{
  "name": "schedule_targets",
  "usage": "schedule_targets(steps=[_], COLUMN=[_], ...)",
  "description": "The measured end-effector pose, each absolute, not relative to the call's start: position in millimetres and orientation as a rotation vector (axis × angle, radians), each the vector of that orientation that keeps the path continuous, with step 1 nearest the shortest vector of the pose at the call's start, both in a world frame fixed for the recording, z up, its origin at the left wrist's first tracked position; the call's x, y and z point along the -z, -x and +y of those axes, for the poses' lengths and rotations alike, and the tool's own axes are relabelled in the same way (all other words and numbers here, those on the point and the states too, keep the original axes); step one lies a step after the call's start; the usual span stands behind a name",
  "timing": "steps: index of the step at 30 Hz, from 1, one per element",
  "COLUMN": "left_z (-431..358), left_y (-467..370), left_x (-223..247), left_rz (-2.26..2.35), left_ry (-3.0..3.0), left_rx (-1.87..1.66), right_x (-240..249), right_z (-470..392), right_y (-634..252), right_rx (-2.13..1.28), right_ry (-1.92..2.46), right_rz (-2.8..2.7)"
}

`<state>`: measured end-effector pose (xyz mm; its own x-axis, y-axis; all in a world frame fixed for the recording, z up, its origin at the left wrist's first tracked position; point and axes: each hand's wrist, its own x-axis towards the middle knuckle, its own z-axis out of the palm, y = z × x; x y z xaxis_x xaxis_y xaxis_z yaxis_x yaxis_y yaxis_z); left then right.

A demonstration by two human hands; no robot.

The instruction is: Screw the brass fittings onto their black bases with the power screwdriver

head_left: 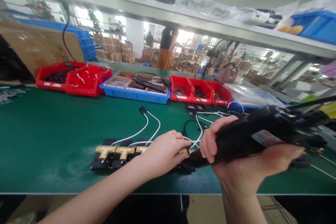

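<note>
- The left hand (pixel 166 150) is the hub for these clock directions; its thumb and fingers are bent close together at the slim front end of a black power tool (pixel 236 140), beside a brass-coloured part; whether they pinch that part or only touch it, I cannot tell.
- The right hand (pixel 237 171) is at 3 o'clock, wrapped firmly around the thick body of the power tool; the tool points back toward 9 o'clock, its front end by the left fingertips.
- At 9 o'clock, at least 3 brass fittings (pixel 104 151) sit in a row on black blocks (pixel 101 163); the row runs behind the left hand, near the front edge of the green table (pixel 52 126).
- The step in hand looks like close 2-handed work at 1 spot, 1 hand steadying and 1 bearing the tool; whether the tool is running, I cannot tell.
- The next move, as I judge it, calls for a level tool, its front end lined up with the part, and fingertips clear of anything that turns.
- At 11 o'clock, 2 white cables (pixel 159 124) end in black tips; beyond them is a blue tray (pixel 136 95); red bins (pixel 85 91) stand at 10 o'clock, with more at 1 o'clock.
</note>
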<state>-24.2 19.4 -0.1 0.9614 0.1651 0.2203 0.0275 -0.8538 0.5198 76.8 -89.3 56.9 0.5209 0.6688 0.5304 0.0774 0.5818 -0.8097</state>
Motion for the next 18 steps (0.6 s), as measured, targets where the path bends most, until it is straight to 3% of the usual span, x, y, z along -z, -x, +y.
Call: schedule_targets(steps=[18], left_z=[19], left_y=[38], left_x=[10], left_rz=[0.197], left_ry=[-2.568], left_rx=[-0.255], right_x=[-48], right_z=[-88], right_y=[-66], right_rx=[-0.488], right_ry=[0.894], right_rz=[-0.812])
